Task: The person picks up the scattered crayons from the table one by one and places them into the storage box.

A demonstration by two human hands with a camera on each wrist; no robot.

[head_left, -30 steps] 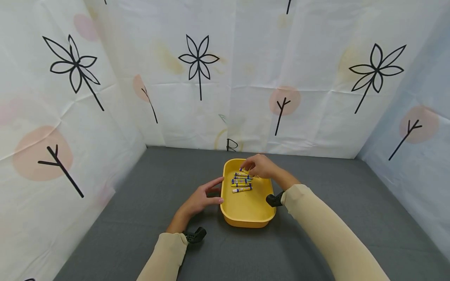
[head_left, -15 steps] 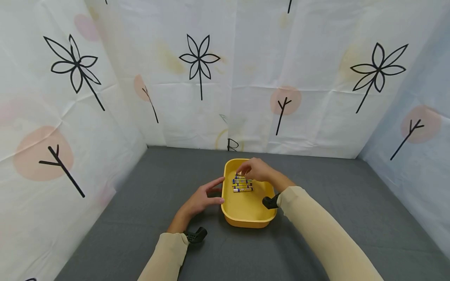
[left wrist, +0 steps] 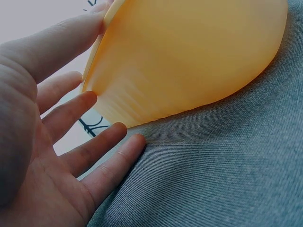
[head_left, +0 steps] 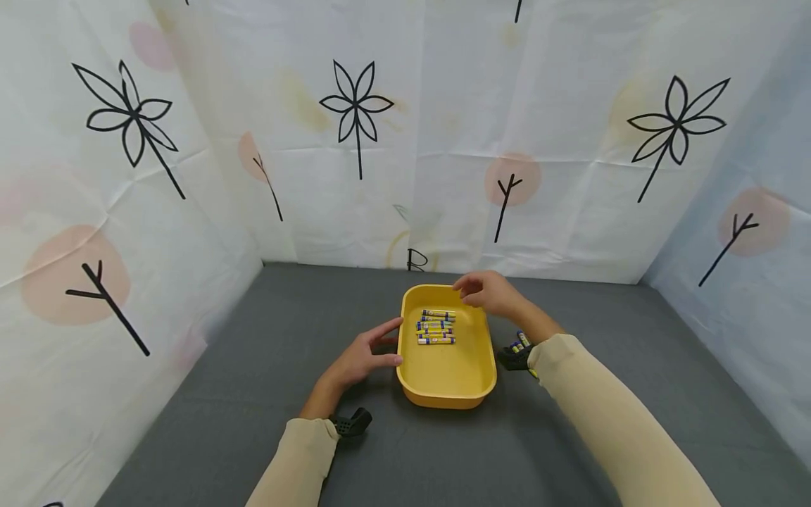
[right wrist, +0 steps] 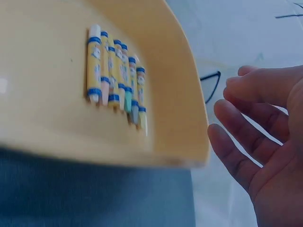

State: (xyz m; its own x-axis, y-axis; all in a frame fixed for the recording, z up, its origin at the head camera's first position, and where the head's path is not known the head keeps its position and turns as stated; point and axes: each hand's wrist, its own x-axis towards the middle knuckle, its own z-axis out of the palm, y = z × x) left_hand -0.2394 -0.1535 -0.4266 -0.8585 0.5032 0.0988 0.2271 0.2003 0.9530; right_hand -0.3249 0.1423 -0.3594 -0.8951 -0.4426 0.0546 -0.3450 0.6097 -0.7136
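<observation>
A yellow tray (head_left: 446, 373) stands on the grey cloth. Inside it, several crayons (head_left: 436, 326) with yellow and blue wrappers lie side by side toward the far left; the right wrist view shows the row of crayons (right wrist: 113, 71) closely. My left hand (head_left: 362, 360) touches the tray's left side, its fingers spread and fairly straight. The left wrist view has the left hand (left wrist: 71, 127) with its thumb at the rim. Over the tray's far right rim hovers my right hand (head_left: 491, 292), fingers loosely bent. No object shows between the right hand's fingers (right wrist: 227, 146).
More crayons (head_left: 522, 340) lie on the cloth right of the tray, partly hidden by the right wrist's black strap (head_left: 514, 358). A white patterned sheet (head_left: 456, 141) rises behind and at both sides of the grey surface (head_left: 304, 310).
My right hand has come away from the crayon row, moving right and back to the tray's far rim. The crayons now lie in a closer row. My left hand stays put.
</observation>
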